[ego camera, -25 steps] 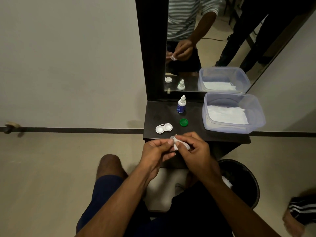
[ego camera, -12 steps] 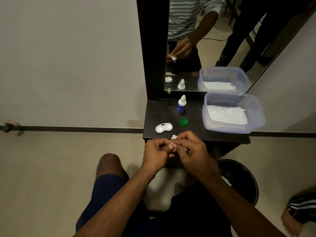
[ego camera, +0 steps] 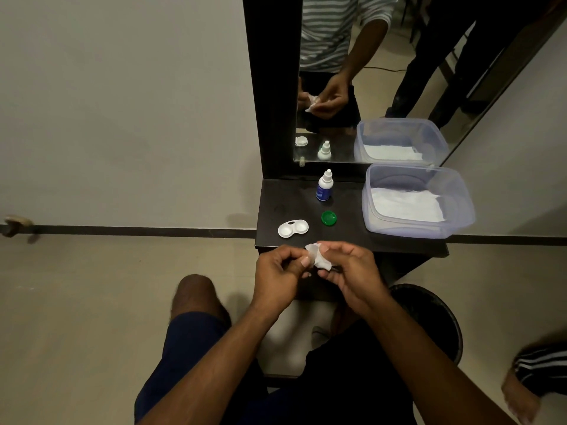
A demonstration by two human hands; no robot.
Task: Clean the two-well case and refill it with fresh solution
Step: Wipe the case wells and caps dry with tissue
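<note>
Both hands, left (ego camera: pixel 277 273) and right (ego camera: pixel 352 273), curled and pinching a crumpled white tissue (ego camera: pixel 319 257) just off the bench's (ego camera: pixel 346 237) front edge, with the open two-well case (ego camera: pixel 293 229) just beyond them near the front-left corner.

Dim, soft indoor light with a warm-grey cast and no hard glare. The dark glossy worktop (ego camera: pixel 352 237) swallows detail. Soft shadows fall beneath the forearms. Wide-angle bending curves the dark wall stripe (ego camera: pixel 138 231) and stretches the corners; focus stays fairly sharp centrally.
</note>
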